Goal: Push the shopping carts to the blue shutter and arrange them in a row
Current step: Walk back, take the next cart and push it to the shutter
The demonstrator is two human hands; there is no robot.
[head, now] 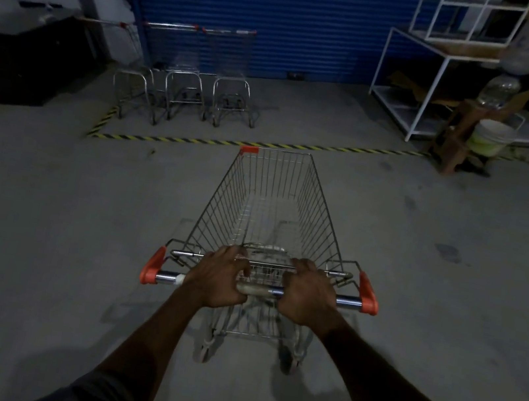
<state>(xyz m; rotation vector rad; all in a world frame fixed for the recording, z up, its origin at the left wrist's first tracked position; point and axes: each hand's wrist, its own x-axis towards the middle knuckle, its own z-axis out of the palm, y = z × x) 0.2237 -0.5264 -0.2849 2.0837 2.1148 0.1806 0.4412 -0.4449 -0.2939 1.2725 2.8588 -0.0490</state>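
Observation:
An empty wire shopping cart (pixel 273 201) with orange corner caps stands right in front of me, nose toward the blue shutter (pixel 268 17). My left hand (pixel 217 279) and my right hand (pixel 308 295) both grip its chrome handle bar (pixel 347 302), close together near the middle. Three more carts (pixel 184 83) stand side by side against the shutter's left part, handles toward the shutter.
Yellow-black floor tape (pixel 265 145) runs across the concrete between my cart and the parked ones. A white metal rack (pixel 413 85) stands at the right, with a wooden stool, a white bucket (pixel 491 139) and a water jug. A dark counter (pixel 19 57) sits at the left.

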